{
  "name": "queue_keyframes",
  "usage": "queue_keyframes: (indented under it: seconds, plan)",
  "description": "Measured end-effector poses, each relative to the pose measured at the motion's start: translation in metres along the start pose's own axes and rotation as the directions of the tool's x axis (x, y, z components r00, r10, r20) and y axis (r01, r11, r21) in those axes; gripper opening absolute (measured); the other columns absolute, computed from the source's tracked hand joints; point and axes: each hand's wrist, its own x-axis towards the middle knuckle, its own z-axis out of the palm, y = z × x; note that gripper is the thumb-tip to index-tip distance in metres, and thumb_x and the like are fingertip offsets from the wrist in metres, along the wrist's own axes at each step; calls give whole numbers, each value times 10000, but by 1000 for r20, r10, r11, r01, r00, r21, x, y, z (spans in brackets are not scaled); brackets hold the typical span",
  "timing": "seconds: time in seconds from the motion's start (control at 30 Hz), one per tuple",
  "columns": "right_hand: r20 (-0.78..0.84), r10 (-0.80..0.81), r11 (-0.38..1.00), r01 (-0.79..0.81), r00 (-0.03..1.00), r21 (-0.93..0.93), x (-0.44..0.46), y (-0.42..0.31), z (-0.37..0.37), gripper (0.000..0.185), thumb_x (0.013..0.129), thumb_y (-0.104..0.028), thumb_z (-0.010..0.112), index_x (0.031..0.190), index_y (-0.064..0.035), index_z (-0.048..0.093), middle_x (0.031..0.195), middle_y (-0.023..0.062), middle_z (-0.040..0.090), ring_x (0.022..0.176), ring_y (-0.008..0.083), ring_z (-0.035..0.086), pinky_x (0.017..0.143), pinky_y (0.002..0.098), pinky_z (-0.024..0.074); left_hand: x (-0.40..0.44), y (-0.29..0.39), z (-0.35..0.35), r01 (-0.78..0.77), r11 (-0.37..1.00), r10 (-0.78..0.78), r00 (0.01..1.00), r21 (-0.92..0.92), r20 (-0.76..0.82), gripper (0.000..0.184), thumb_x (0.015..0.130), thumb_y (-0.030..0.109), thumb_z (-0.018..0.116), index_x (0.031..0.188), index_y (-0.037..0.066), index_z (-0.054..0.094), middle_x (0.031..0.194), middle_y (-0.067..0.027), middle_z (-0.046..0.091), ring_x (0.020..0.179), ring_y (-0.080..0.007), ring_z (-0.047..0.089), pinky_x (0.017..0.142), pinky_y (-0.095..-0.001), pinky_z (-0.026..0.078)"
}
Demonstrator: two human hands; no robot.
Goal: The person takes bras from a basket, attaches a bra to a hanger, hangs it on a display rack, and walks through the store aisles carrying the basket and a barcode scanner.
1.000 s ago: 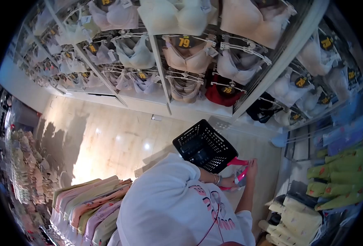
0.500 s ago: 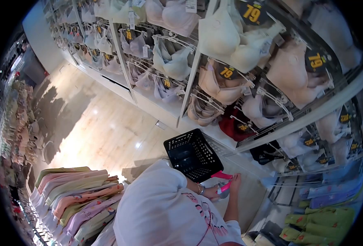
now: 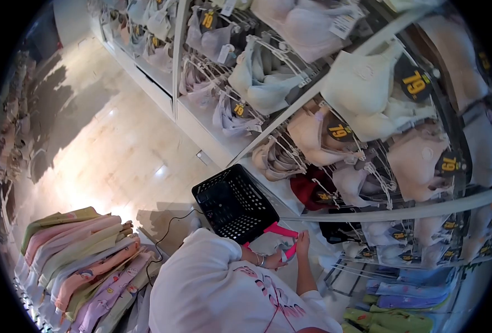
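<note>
A black perforated shopping basket [image 3: 232, 205] hangs in front of my body, tilted, with its inside towards me. Its bright pink handle [image 3: 282, 230] runs from the rim to my hands. My right hand [image 3: 302, 245] is closed around the outer corner of the handle. My left hand [image 3: 274, 260], with bracelets at the wrist, is closed on the handle's lower part; its fingers are partly hidden. Something small and greyish shows between the hands, too unclear to name. My white T-shirt [image 3: 201, 288] with pink lettering covers the lower middle of the view.
Racks of hanging bras [image 3: 362, 100] with 79 price signs rise ahead and to the right. A rail of pastel clothes [image 3: 85, 255] stands at lower left. Folded blue and green clothes [image 3: 390, 319] lie at lower right. Pale floor [image 3: 85, 155] runs off to the upper left.
The view has turned, and the bra racks appear nearer and lower in it. The basket and both hands have shifted left in view. Both hands stay on the pink handle.
</note>
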Motion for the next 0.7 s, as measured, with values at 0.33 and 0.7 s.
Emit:
queue_keyframes:
  seconds: [0.33, 0.7]
  plan:
    - [133, -257, 951, 275, 957, -143, 82, -56, 44, 220, 942, -176, 428, 843, 11, 490, 764, 224, 528, 756, 419, 512, 685, 488, 387, 17, 6, -59, -28, 993, 3, 975, -110, -222, 769, 862, 319, 608, 1236, -115, 96, 730, -151, 583, 517, -218, 590, 472, -328, 487]
    - [90, -353, 936, 350, 931, 46, 137, -174, 140, 240, 947, -227, 448, 899, 4, 493, 799, 233, 555, 755, 398, 557, 647, 452, 402, -28, 38, -177, 46, 996, -13, 918, 73, -397, 564, 858, 309, 595, 1119, -70, 269, 854, -280, 581, 782, -374, 623, 690, -435, 478]
